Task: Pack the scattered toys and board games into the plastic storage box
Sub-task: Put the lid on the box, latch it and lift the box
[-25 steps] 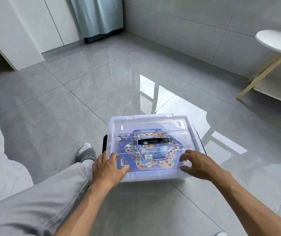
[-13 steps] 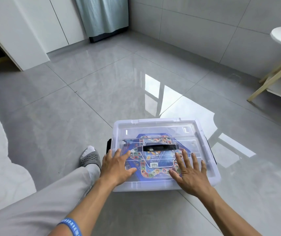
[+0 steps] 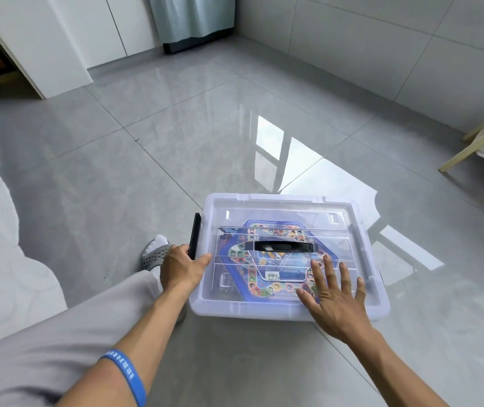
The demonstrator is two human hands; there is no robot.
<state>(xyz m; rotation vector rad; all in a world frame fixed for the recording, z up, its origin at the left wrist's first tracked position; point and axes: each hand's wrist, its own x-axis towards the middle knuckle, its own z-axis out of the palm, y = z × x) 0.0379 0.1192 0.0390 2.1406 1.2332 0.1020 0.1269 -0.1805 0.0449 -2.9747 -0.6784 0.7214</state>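
Right hand [image 3: 334,292]: flat, fingers spread apart, palm down on the near right part of the clear lid [image 3: 282,221]. Grips nothing; looks to be pressing.

Left hand [image 3: 183,268]: at the box's left edge, thumb lying over the lid rim, fingers curled down toward the black side latch [image 3: 195,235]. The latch stands out from the wall, seemingly unfastened. Whether the fingers have closed on it I cannot tell; they are hidden behind the hand. Blue wristband [image 3: 129,374] on that forearm.

Plastic storage box [image 3: 264,311]: on the grey tiled floor [image 3: 146,171], directly in front of the seated person, lid on, black carry handle [image 3: 283,246] lying flat in the centre. Through the lid, a blue hexagonal board game [image 3: 267,268] with a ring of coloured spaces lies on top of the contents. Anything beneath it is not readable.

No loose toys visible on the floor in view. A slippered foot [image 3: 154,254] rests just left of the box.

Judgement: packing appears done; the step in hand is closing up, with the lid held down while the left latch is worked. The next move calls for steady downward pressure from the right palm and swinging the latch up over the rim until it catches. The right side likely needs the same; its latch is barely visible.
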